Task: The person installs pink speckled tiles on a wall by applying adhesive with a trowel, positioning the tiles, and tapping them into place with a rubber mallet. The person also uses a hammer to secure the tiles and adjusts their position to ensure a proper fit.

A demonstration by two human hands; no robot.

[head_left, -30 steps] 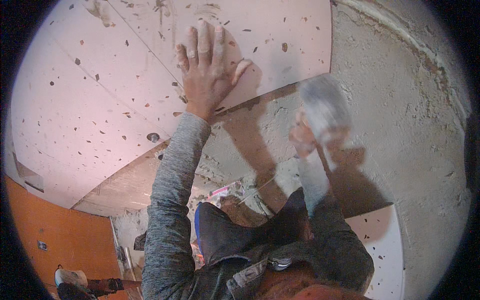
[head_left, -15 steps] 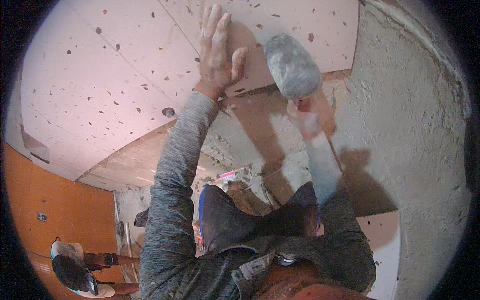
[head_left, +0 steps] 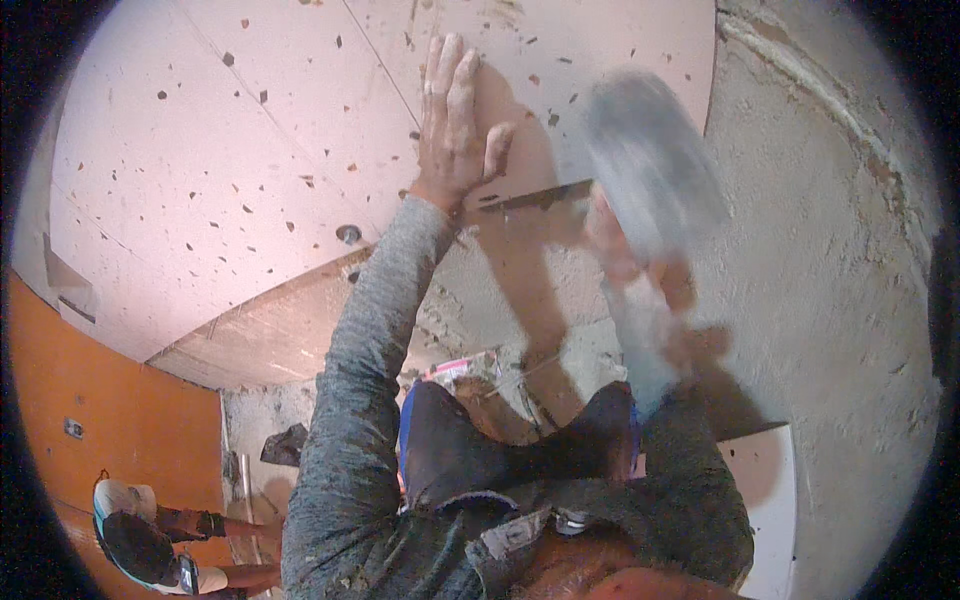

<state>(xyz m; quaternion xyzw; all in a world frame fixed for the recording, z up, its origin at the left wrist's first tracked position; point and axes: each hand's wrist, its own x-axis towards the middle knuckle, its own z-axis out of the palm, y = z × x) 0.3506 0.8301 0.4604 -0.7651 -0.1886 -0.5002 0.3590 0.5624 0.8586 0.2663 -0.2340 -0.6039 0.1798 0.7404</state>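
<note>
My left hand (head_left: 452, 130) lies flat on a large pale pink tile (head_left: 200, 140) speckled with dark chips. Its fingers are stretched out and the thumb stands apart. To the right, my right hand (head_left: 612, 240) is wrapped round the mostly hidden handle of a grey mallet (head_left: 655, 160). The mallet's broad, blunt head is smeared by motion and overlaps the tile's right edge and the grey wall. I cannot tell whether it touches the tile.
Rough grey plaster (head_left: 820, 260) borders the tile on the right. A round dark spot (head_left: 348, 234) is near the tile's lower edge. At the lower left are an orange panel (head_left: 130, 400) and another person (head_left: 140, 540), partly in view. Another pale panel (head_left: 765, 490) is at the lower right.
The mallet has swung right and slightly down in view and is more blurred. My left hand remains flat on the tile, while the whole view has shifted a little.
</note>
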